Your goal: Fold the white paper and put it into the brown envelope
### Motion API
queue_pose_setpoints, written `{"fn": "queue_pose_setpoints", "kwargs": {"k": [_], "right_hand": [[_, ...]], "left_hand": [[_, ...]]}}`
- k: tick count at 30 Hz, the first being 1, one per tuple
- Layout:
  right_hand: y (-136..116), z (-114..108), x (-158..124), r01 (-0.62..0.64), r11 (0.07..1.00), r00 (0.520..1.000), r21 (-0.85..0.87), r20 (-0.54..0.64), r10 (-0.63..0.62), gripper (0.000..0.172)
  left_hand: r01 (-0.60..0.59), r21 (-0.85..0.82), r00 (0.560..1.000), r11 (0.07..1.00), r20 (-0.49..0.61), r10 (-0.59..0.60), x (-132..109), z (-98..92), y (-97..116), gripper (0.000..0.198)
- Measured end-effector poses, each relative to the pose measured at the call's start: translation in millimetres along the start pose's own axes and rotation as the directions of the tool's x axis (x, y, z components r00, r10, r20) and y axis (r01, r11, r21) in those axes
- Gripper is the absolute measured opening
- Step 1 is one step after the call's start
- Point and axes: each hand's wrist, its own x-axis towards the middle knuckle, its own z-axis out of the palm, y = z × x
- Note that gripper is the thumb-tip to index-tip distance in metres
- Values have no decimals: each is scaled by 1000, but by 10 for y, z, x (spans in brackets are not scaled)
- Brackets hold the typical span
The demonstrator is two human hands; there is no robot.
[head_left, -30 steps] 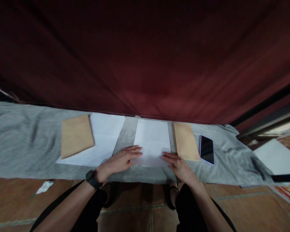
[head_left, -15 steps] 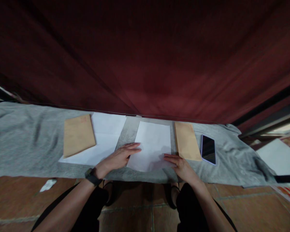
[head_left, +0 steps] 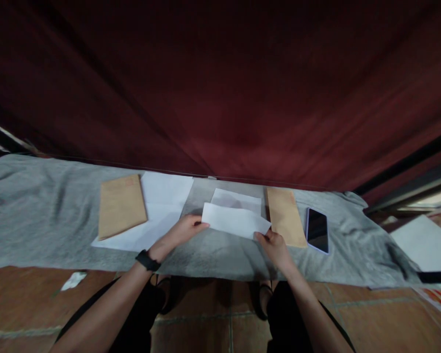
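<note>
A white sheet of paper (head_left: 233,220) is bent over on itself, its near part raised and turned toward the far part, which lies on the grey cloth. My left hand (head_left: 186,229) pinches the left end of the raised flap. At the flap's right corner, my right hand (head_left: 274,246) grips with thumb and fingers. A brown envelope (head_left: 287,218) lies just beyond my right hand. To the left of my left hand, another white sheet (head_left: 165,196) with a crease lies flat, partly under a stack of brown envelopes (head_left: 122,206).
Grey cloth (head_left: 51,211) covers the low bench. A phone (head_left: 317,229) lies right of the brown envelope. Behind hangs a dark red curtain (head_left: 220,122). A scrap of white paper (head_left: 73,281) is on the tiled floor (head_left: 22,304), and a pale board (head_left: 424,242) stands at the right.
The sheet lay flat under both hands; now its near edge is lifted and folded away from me. Both hands have closed on the flap's ends.
</note>
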Motion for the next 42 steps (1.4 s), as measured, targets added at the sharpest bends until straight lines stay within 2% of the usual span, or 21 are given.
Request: {"fn": "queue_pose_setpoints", "kwargs": {"k": [4, 9, 14, 17, 20, 23, 25, 27, 28, 29, 31, 32, 34, 36, 38, 40, 42], "right_hand": [[-41, 41, 102, -47, 999, 995, -19, -90, 45, 49], [-68, 76, 218, -53, 999, 984, 8, -171, 53, 48], [-83, 127, 298, -56, 998, 981, 34, -187, 61, 42], [-144, 118, 327, -5, 985, 993, 173, -114, 25, 38], [-247, 38, 323, 54, 914, 998, 402, -3, -57, 41], [-354, -73, 273, 41, 865, 995, 501, 63, -83, 36], [-413, -142, 224, 57, 870, 996, 490, 33, -84, 29], [-461, -208, 184, 97, 879, 995, 467, -75, -69, 32], [-482, -239, 171, 118, 873, 987, 473, -149, -53, 32], [-501, -266, 167, 141, 858, 974, 494, -223, -32, 31], [-525, -297, 180, 171, 811, 945, 560, -326, 27, 29], [-525, -294, 197, 166, 792, 938, 588, -343, 58, 30], [-493, -239, 244, 109, 792, 946, 601, -308, 103, 33], [-408, -132, 293, 31, 835, 961, 549, -247, 127, 36], [-287, -11, 328, -21, 889, 967, 458, -218, 135, 38], [-161, 84, 335, -33, 948, 966, 316, -234, 112, 42], [-66, 137, 314, -17, 993, 963, 113, -264, 47, 49]], "left_hand": [[39, -97, 994, 995, -95, -48, 114, 14, 22, 38], [62, -62, 968, 996, -239, -75, 185, 75, 89, 37], [107, 6, 946, 994, -308, -100, 230, 110, 124, 32], [72, -17, 926, 997, -371, -73, 222, 71, 216, 33], [-18, -116, 883, 993, -468, -39, 164, -4, 369, 33], [-72, -210, 808, 975, -585, -67, 83, -93, 506, 33], [-98, -245, 743, 965, -662, -93, 33, -153, 569, 33], [-141, -272, 702, 952, -706, -98, -8, -206, 621, 33], [-168, -294, 714, 941, -694, -89, -24, -225, 647, 33], [-197, -327, 750, 924, -658, -73, -36, -235, 671, 33], [-215, -421, 862, 881, -506, -32, -43, -217, 707, 35], [-196, -469, 908, 861, -419, -22, -36, -188, 710, 37], [-121, -532, 952, 838, -300, -53, 3, -95, 663, 42], [-28, -535, 953, 844, -269, -139, 67, 15, 545, 39], [80, -462, 938, 883, -266, -224, 139, 106, 392, 34], [208, -300, 905, 931, -302, -300, 192, 158, 265, 36], [305, -44, 889, 951, -344, -301, 207, 185, 209, 45]]}}
